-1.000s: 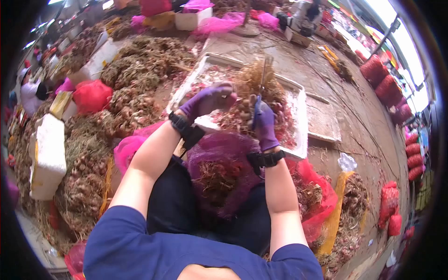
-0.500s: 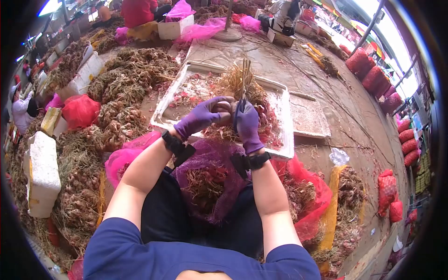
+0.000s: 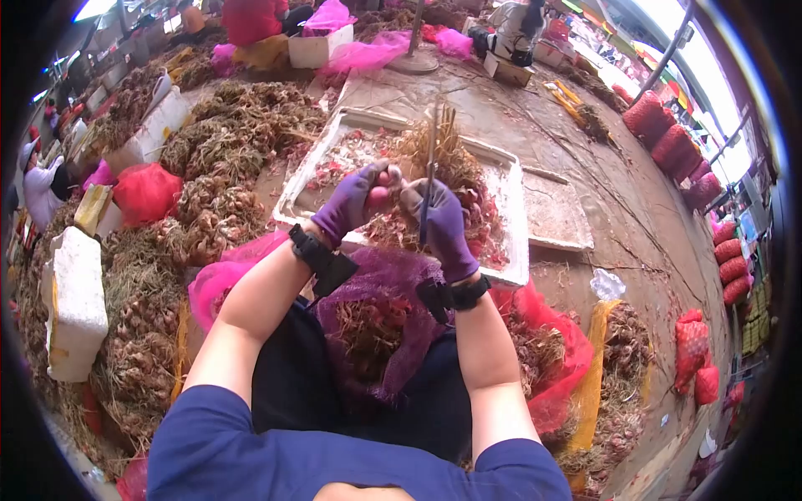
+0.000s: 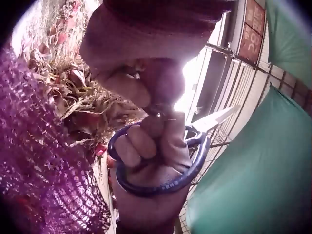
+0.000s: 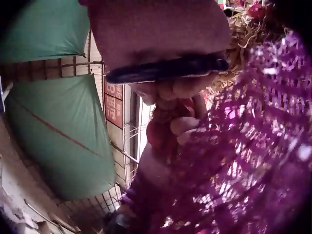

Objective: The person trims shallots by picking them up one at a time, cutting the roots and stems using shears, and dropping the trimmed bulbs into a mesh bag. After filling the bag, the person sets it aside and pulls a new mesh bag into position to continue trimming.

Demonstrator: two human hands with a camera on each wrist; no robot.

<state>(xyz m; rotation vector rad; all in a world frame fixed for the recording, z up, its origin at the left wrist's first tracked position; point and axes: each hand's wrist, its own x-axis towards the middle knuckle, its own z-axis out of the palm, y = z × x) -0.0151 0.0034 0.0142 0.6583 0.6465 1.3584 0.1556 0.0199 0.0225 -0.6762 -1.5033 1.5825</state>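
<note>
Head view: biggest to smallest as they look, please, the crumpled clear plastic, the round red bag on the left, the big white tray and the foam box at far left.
White tray
Foam box
Round red bag
Clear plastic

1 head view above, 2 wrist views close on hands [image 3: 399, 207].

The head view is brightly lit, washed out at upper right, its edges bowed and blackened; up close, the left hand [image 4: 146, 36] is shaded against white glare, the purple mesh [image 5: 239, 151] blurred
</note>
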